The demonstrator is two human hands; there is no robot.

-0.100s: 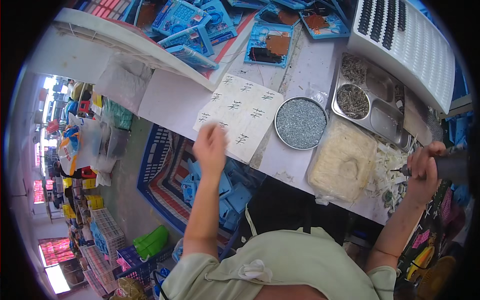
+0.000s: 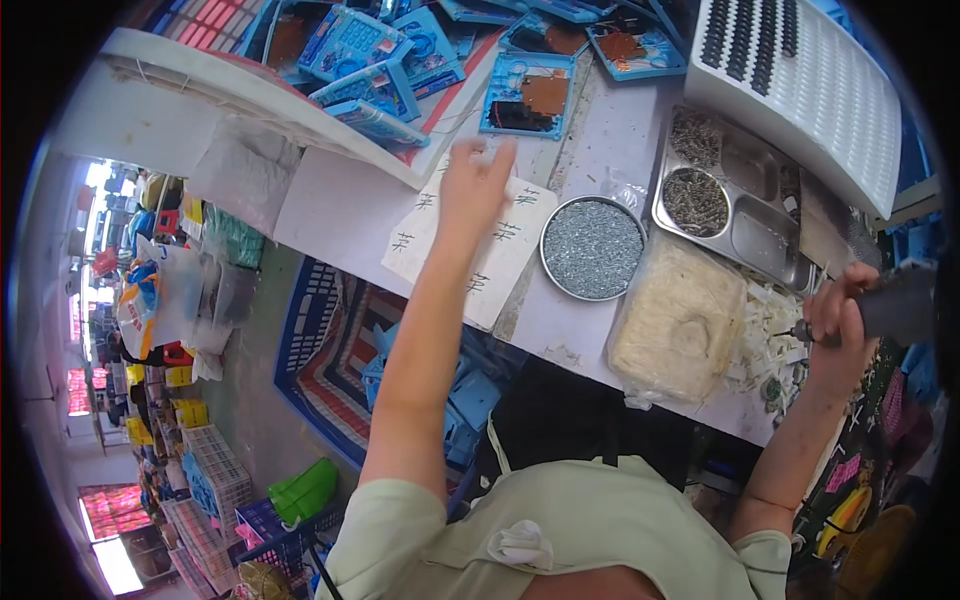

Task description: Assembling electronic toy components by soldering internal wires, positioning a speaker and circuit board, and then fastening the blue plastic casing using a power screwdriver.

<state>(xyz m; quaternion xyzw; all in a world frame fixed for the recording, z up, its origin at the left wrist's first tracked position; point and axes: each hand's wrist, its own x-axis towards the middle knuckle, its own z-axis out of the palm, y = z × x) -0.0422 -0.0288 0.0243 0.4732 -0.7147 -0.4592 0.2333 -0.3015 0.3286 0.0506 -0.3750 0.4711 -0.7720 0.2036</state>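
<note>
My left hand (image 2: 478, 188) is stretched over a white card (image 2: 408, 258) marked with handwritten characters. Its fingers are spread, a little blurred, and nothing shows in them. Just beyond the fingertips lies an open blue plastic case (image 2: 548, 92) with a brown board and a black part inside. At the right, my right hand (image 2: 838, 318) is wrapped round a dark electric screwdriver (image 2: 897, 306), its bit pointing left. The bit is above small white plastic pieces (image 2: 757, 345) at the table's edge.
More blue cases (image 2: 355, 45) are piled at the back. A round dish of small screws (image 2: 592, 248), a wrapped yellowish block (image 2: 675, 315), a metal compartment tray (image 2: 765, 238) and a white rack (image 2: 820, 95) with black parts stand rightward. A blue basket (image 2: 300, 325) sits below left.
My left hand has moved away from me across the card, toward the open blue case, and its fingers have spread. My right hand still holds the screwdriver in about the same place.
</note>
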